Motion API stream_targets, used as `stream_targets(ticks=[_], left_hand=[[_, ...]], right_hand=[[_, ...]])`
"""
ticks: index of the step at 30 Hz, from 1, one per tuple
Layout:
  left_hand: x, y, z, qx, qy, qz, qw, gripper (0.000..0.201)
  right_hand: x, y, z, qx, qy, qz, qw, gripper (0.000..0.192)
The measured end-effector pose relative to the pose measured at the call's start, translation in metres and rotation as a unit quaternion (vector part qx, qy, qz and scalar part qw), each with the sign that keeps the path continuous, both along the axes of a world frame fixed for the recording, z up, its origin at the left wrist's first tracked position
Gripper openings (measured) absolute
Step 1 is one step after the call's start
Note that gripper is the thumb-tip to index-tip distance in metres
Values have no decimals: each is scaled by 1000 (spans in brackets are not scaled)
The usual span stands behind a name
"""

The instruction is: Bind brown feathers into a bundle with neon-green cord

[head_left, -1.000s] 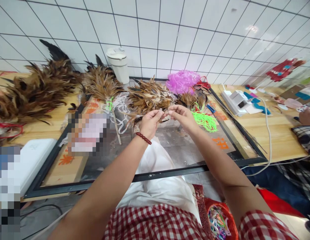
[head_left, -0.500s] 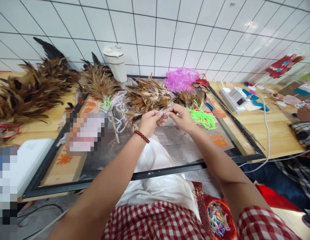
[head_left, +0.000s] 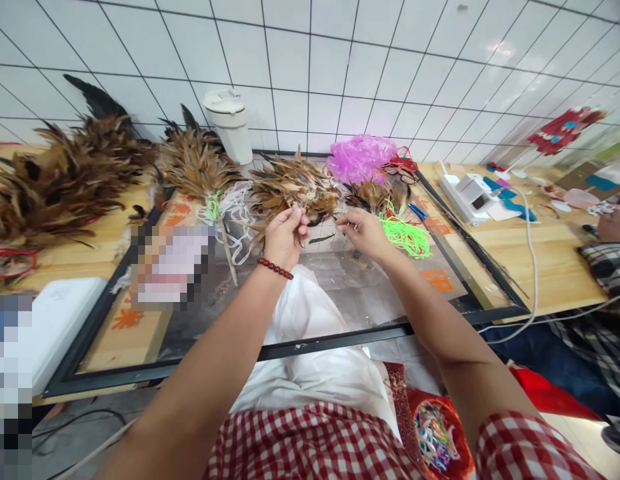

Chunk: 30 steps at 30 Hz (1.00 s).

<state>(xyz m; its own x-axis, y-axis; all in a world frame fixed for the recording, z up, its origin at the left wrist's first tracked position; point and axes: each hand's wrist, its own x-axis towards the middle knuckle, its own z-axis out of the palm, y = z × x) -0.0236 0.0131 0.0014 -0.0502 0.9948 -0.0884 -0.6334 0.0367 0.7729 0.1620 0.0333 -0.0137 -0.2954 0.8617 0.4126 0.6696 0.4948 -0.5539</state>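
My left hand [head_left: 286,237], with a red bead bracelet [head_left: 275,268] at its wrist, is closed in a pinch; anything between thumb and fingertips is too small to make out. A short way to its right, my right hand [head_left: 363,232] has its thumb and fingers pressed together, and what they hold cannot be told. A thin dark feather [head_left: 321,239] shows in the gap between the hands. Just beyond them lies a pile of brown feathers [head_left: 295,187]. Bright green cords [head_left: 407,237] lie right of my right hand, near a smaller feather bunch [head_left: 373,197].
A black-framed glass panel [head_left: 335,337] covers the table before me. Behind are a white cup [head_left: 231,127] and a pink plastic bag [head_left: 363,159]. Feather dusters [head_left: 197,160] lie left, a power strip [head_left: 465,200] right. Another person's hand [head_left: 614,225] is at far right.
My hands were together at the fingertips and have now moved apart, the left one shifting leftward and the right slightly. The dark feather between them has come into view.
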Motion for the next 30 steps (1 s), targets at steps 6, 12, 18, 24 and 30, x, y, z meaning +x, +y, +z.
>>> stream_targets(ticks=[6,12,18,24,30], left_hand=[[-2,3,-3,-19,-4,29,999,15],[7,4,-19,-5,82,43,996,17],[13,-4,-30,58,299,40,952,9],[19,-15,-21,-10,281,-54,958,14],[18,-16,-15,-48,206,-82,974,24]], right_hand=[[0,0,-9,-11,-150,20,988,20],[-3,-6,-2,24,-190,20,981,17],[-10,-20,10,129,-230,64,962,16],[-11,-22,12,152,-225,49,961,18],[-8,-20,14,84,-49,23,995,22]])
